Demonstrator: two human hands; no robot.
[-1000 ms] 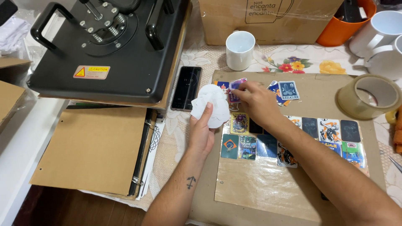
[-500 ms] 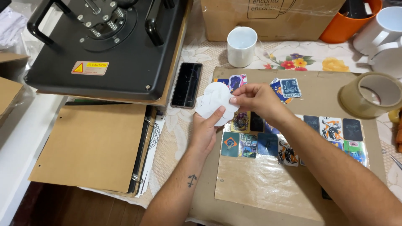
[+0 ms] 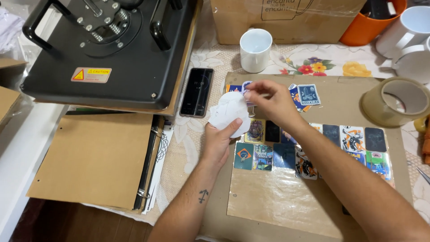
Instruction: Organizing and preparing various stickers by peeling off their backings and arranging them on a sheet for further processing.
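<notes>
My left hand [image 3: 220,140] holds a small stack of white paper cut-outs [image 3: 230,112] above the table. My right hand [image 3: 273,102] pinches the top right edge of that stack with thumb and fingertips. Both hands hover over the upper left part of a brown cardboard sheet [image 3: 340,103]. On the sheet lies a clear plastic film [image 3: 273,201] with several colourful stickers [image 3: 262,157] laid in rows. More stickers [image 3: 308,95] lie near the sheet's top edge.
A black heat press [image 3: 112,49] stands at the upper left, a black phone [image 3: 197,92] beside it. A white mug [image 3: 255,49], a cardboard box [image 3: 286,20], an orange container [image 3: 371,22], more white mugs [image 3: 410,38] and a tape roll [image 3: 396,102] line the back and right. A brown binder [image 3: 94,159] lies at the left.
Both hands with the white cut-outs have shifted slightly up and left over the sheet; the right fingers now pinch the stack's top edge.
</notes>
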